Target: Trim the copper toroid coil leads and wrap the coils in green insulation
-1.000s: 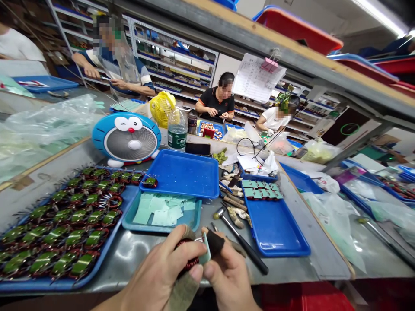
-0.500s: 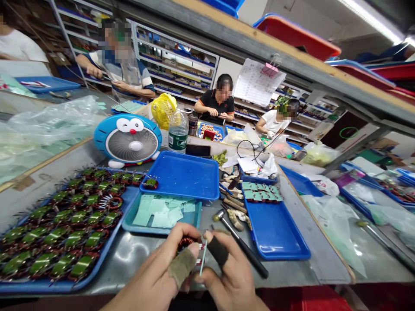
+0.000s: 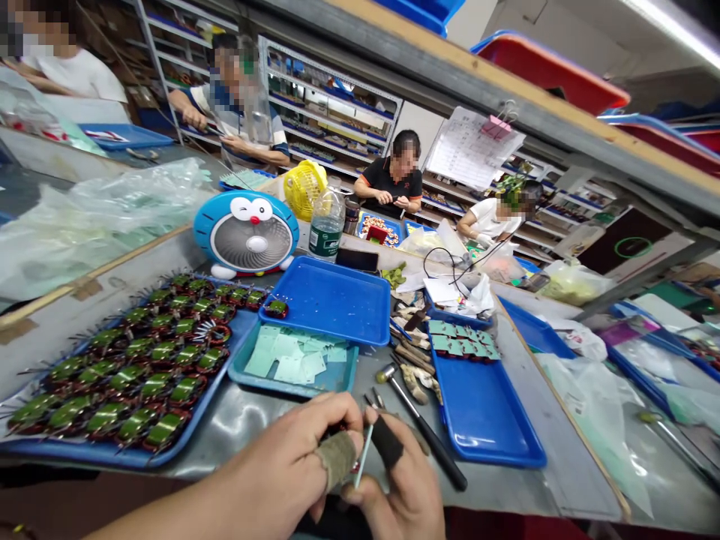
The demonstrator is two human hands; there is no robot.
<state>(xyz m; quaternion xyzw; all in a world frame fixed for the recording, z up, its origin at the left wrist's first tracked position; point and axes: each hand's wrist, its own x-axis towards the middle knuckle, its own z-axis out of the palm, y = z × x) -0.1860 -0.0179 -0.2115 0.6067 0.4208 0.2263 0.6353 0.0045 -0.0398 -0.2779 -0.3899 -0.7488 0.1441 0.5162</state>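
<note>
Tabletop [image 3: 579, 465], metal, across lower frame: blue tray [image 3: 118, 456] at lower left, holding taped coils [image 3: 163, 430]. Left hand [image 3: 275, 469] closed on wire coil [image 3: 339, 430], mostly hidden; right hand [image 3: 397, 480] pinching pale strip [image 3: 363, 456] just beside it; close, steady pinch suits this.

No text can be read; the printed sheet [image 3: 472, 148] hanging far off is too small, and the water bottle's green label [image 3: 325, 240] too blurred.

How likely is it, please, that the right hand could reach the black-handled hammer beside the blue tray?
Likely: the right hand sits close to the hammer with nothing between them, though it pinches a thin pale strip it would probably need to release first.
</note>
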